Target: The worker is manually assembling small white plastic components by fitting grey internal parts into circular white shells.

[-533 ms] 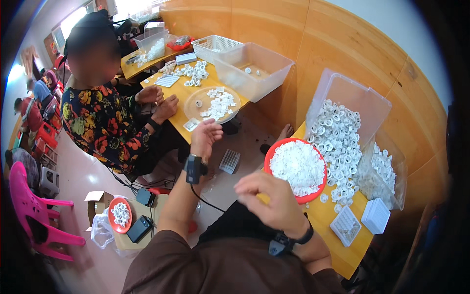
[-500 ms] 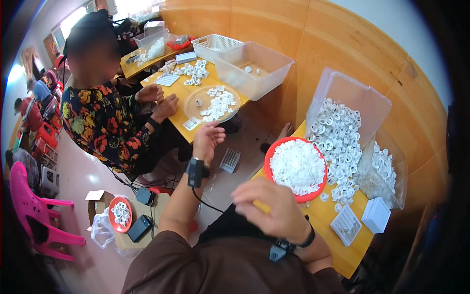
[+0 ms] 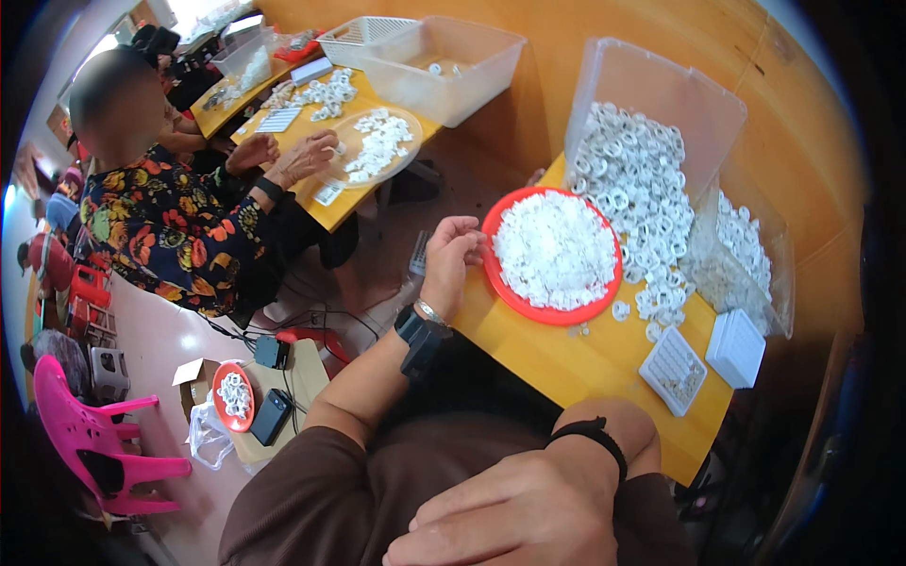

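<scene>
My left hand (image 3: 451,266) is beside the left rim of a red plate (image 3: 494,283), its fingers loosely bent and apart, with nothing visible in them. Whether the fingertips touch the rim, I cannot tell. A heap of small white plastic pieces (image 3: 555,250) fills the plate. My right hand (image 3: 514,514) is low in front of my body, close to the camera, back upward. Its fingers stretch leftward and nothing shows in them; the picture's lower edge cuts off part of the hand. Many white ring-shaped parts (image 3: 632,179) spill from a tipped clear bin (image 3: 661,85) behind the plate.
White compartment trays (image 3: 673,371) and a stack of white trays (image 3: 736,349) lie on the yellow table (image 3: 604,377). A clear bag (image 3: 731,269) holds more parts. At left, a co-worker (image 3: 179,222) sits at another table with a round clear tray (image 3: 415,141). A pink chair (image 3: 104,443) stands lower left.
My left hand has moved right, up to the red plate. My right hand has dropped toward the lower edge. The view has shifted, and the co-worker's hand has moved to the round tray.
</scene>
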Demonstrator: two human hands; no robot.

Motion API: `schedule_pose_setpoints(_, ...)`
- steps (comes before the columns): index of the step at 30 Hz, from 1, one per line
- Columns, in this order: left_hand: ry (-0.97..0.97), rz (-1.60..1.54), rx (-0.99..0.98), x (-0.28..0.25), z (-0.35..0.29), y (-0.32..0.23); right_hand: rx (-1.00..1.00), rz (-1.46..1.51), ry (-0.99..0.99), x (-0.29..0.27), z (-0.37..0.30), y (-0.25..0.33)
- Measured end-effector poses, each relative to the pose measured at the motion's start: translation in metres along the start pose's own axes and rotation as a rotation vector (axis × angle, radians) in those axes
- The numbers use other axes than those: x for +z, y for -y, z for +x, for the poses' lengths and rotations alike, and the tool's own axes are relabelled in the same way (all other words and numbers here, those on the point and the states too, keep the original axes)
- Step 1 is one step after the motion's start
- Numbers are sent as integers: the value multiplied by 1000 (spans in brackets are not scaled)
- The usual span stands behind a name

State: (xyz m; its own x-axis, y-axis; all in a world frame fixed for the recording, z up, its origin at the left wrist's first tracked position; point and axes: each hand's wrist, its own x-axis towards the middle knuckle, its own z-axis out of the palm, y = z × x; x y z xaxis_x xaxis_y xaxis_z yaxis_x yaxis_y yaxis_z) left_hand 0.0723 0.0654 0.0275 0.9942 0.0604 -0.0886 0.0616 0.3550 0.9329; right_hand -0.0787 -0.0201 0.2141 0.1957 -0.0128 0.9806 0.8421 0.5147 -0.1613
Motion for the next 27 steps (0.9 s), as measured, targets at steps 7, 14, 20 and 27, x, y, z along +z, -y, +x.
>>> schedule_pose_setpoints(7,-21,79,108,8,-5,19,91,-144,-50,-15,-12,16)
schedule_pose_setpoints(14,-9,129,199,7,-3,27,43,-229,-118,-22,-19,17)
schedule_pose_setpoints(20,-78,164,293,3,-17,41,100,-176,132,-57,-23,18)
schedule_pose_setpoints(27,-30,166,206,23,-32,41,133,-233,207,-85,-35,19)
